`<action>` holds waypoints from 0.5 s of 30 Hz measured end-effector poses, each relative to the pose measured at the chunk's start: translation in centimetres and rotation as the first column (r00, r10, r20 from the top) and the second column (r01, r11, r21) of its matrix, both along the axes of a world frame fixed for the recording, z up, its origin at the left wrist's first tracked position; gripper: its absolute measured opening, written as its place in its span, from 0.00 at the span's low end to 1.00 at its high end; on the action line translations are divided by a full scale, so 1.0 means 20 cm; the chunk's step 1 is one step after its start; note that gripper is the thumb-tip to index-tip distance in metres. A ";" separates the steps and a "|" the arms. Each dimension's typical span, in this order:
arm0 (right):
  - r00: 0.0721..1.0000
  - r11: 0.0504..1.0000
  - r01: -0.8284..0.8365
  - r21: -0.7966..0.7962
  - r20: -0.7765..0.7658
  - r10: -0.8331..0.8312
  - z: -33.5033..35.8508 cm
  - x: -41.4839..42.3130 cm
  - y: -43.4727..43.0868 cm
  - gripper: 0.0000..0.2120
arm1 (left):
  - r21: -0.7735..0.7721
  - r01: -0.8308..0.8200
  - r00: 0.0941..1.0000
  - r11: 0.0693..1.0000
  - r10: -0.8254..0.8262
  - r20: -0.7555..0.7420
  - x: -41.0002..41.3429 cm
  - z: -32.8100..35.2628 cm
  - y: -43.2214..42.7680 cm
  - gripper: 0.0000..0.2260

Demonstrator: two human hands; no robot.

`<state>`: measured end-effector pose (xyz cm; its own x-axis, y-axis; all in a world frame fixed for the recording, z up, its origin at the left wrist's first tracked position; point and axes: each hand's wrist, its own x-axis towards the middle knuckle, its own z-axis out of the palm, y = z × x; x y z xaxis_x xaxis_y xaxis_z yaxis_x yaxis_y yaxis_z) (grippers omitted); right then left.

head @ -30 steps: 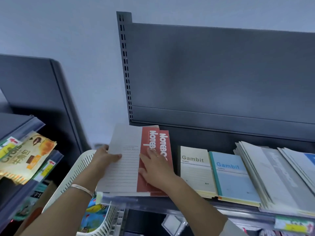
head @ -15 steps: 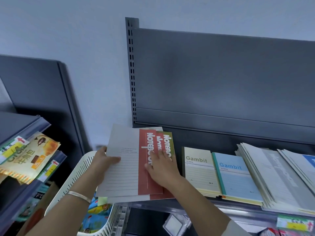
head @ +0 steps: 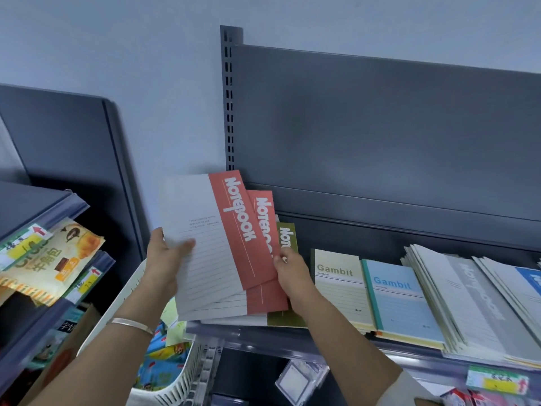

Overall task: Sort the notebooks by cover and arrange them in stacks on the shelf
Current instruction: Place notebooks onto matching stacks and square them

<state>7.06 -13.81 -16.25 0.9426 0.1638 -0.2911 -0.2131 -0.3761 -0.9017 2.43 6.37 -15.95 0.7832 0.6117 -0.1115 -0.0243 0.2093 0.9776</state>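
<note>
My left hand (head: 165, 256) grips the left edge of a red-and-white notebook (head: 210, 232), raised and tilted above the shelf's left end. Under it a second red notebook (head: 265, 294) is fanned out, and beneath that lies an olive-green notebook (head: 285, 316) on the dark shelf (head: 366, 232). My right hand (head: 289, 272) pinches the right edges of the fanned notebooks. To the right lie a cream Gambit stack (head: 339, 291), a blue Gambit stack (head: 401, 303) and a fanned grey notebook pile (head: 465, 303).
A white plastic basket (head: 172, 388) holding colourful items sits below my left arm. The left shelf unit holds a snack packet (head: 55, 259). Blue-covered notebooks (head: 527, 282) lie at the far right. Price labels (head: 496, 382) run along the shelf's front rail.
My left hand has lifted the top red notebook up and tilted it left. The stack has fanned out, showing the second red and the olive-green notebook. My right hand slid to their right edges.
</note>
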 end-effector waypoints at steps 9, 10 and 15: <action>0.920 0.966 0.243 -0.084 0.335 -0.203 0.18 0.01 -0.40 0.13 | -0.020 0.228 0.973 0.973 -0.227 0.036 0.13 0.12 -0.38 0.17; 0.905 0.959 0.280 -0.054 0.349 -0.245 0.20 0.01 -0.48 0.13 | -0.019 0.254 0.966 0.967 -0.253 0.043 0.14 0.14 -0.46 0.16; 0.849 0.910 0.414 0.016 0.355 -0.392 0.24 -0.05 -0.91 0.12 | -0.100 0.384 0.923 0.918 -0.379 0.061 0.14 0.20 -0.91 0.16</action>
<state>6.14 -32.08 -11.44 0.9635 -0.2597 0.0649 -0.0400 -0.3791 -0.9245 5.31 -11.75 -12.03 0.9598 0.2519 -0.1237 0.0398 0.3143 0.9485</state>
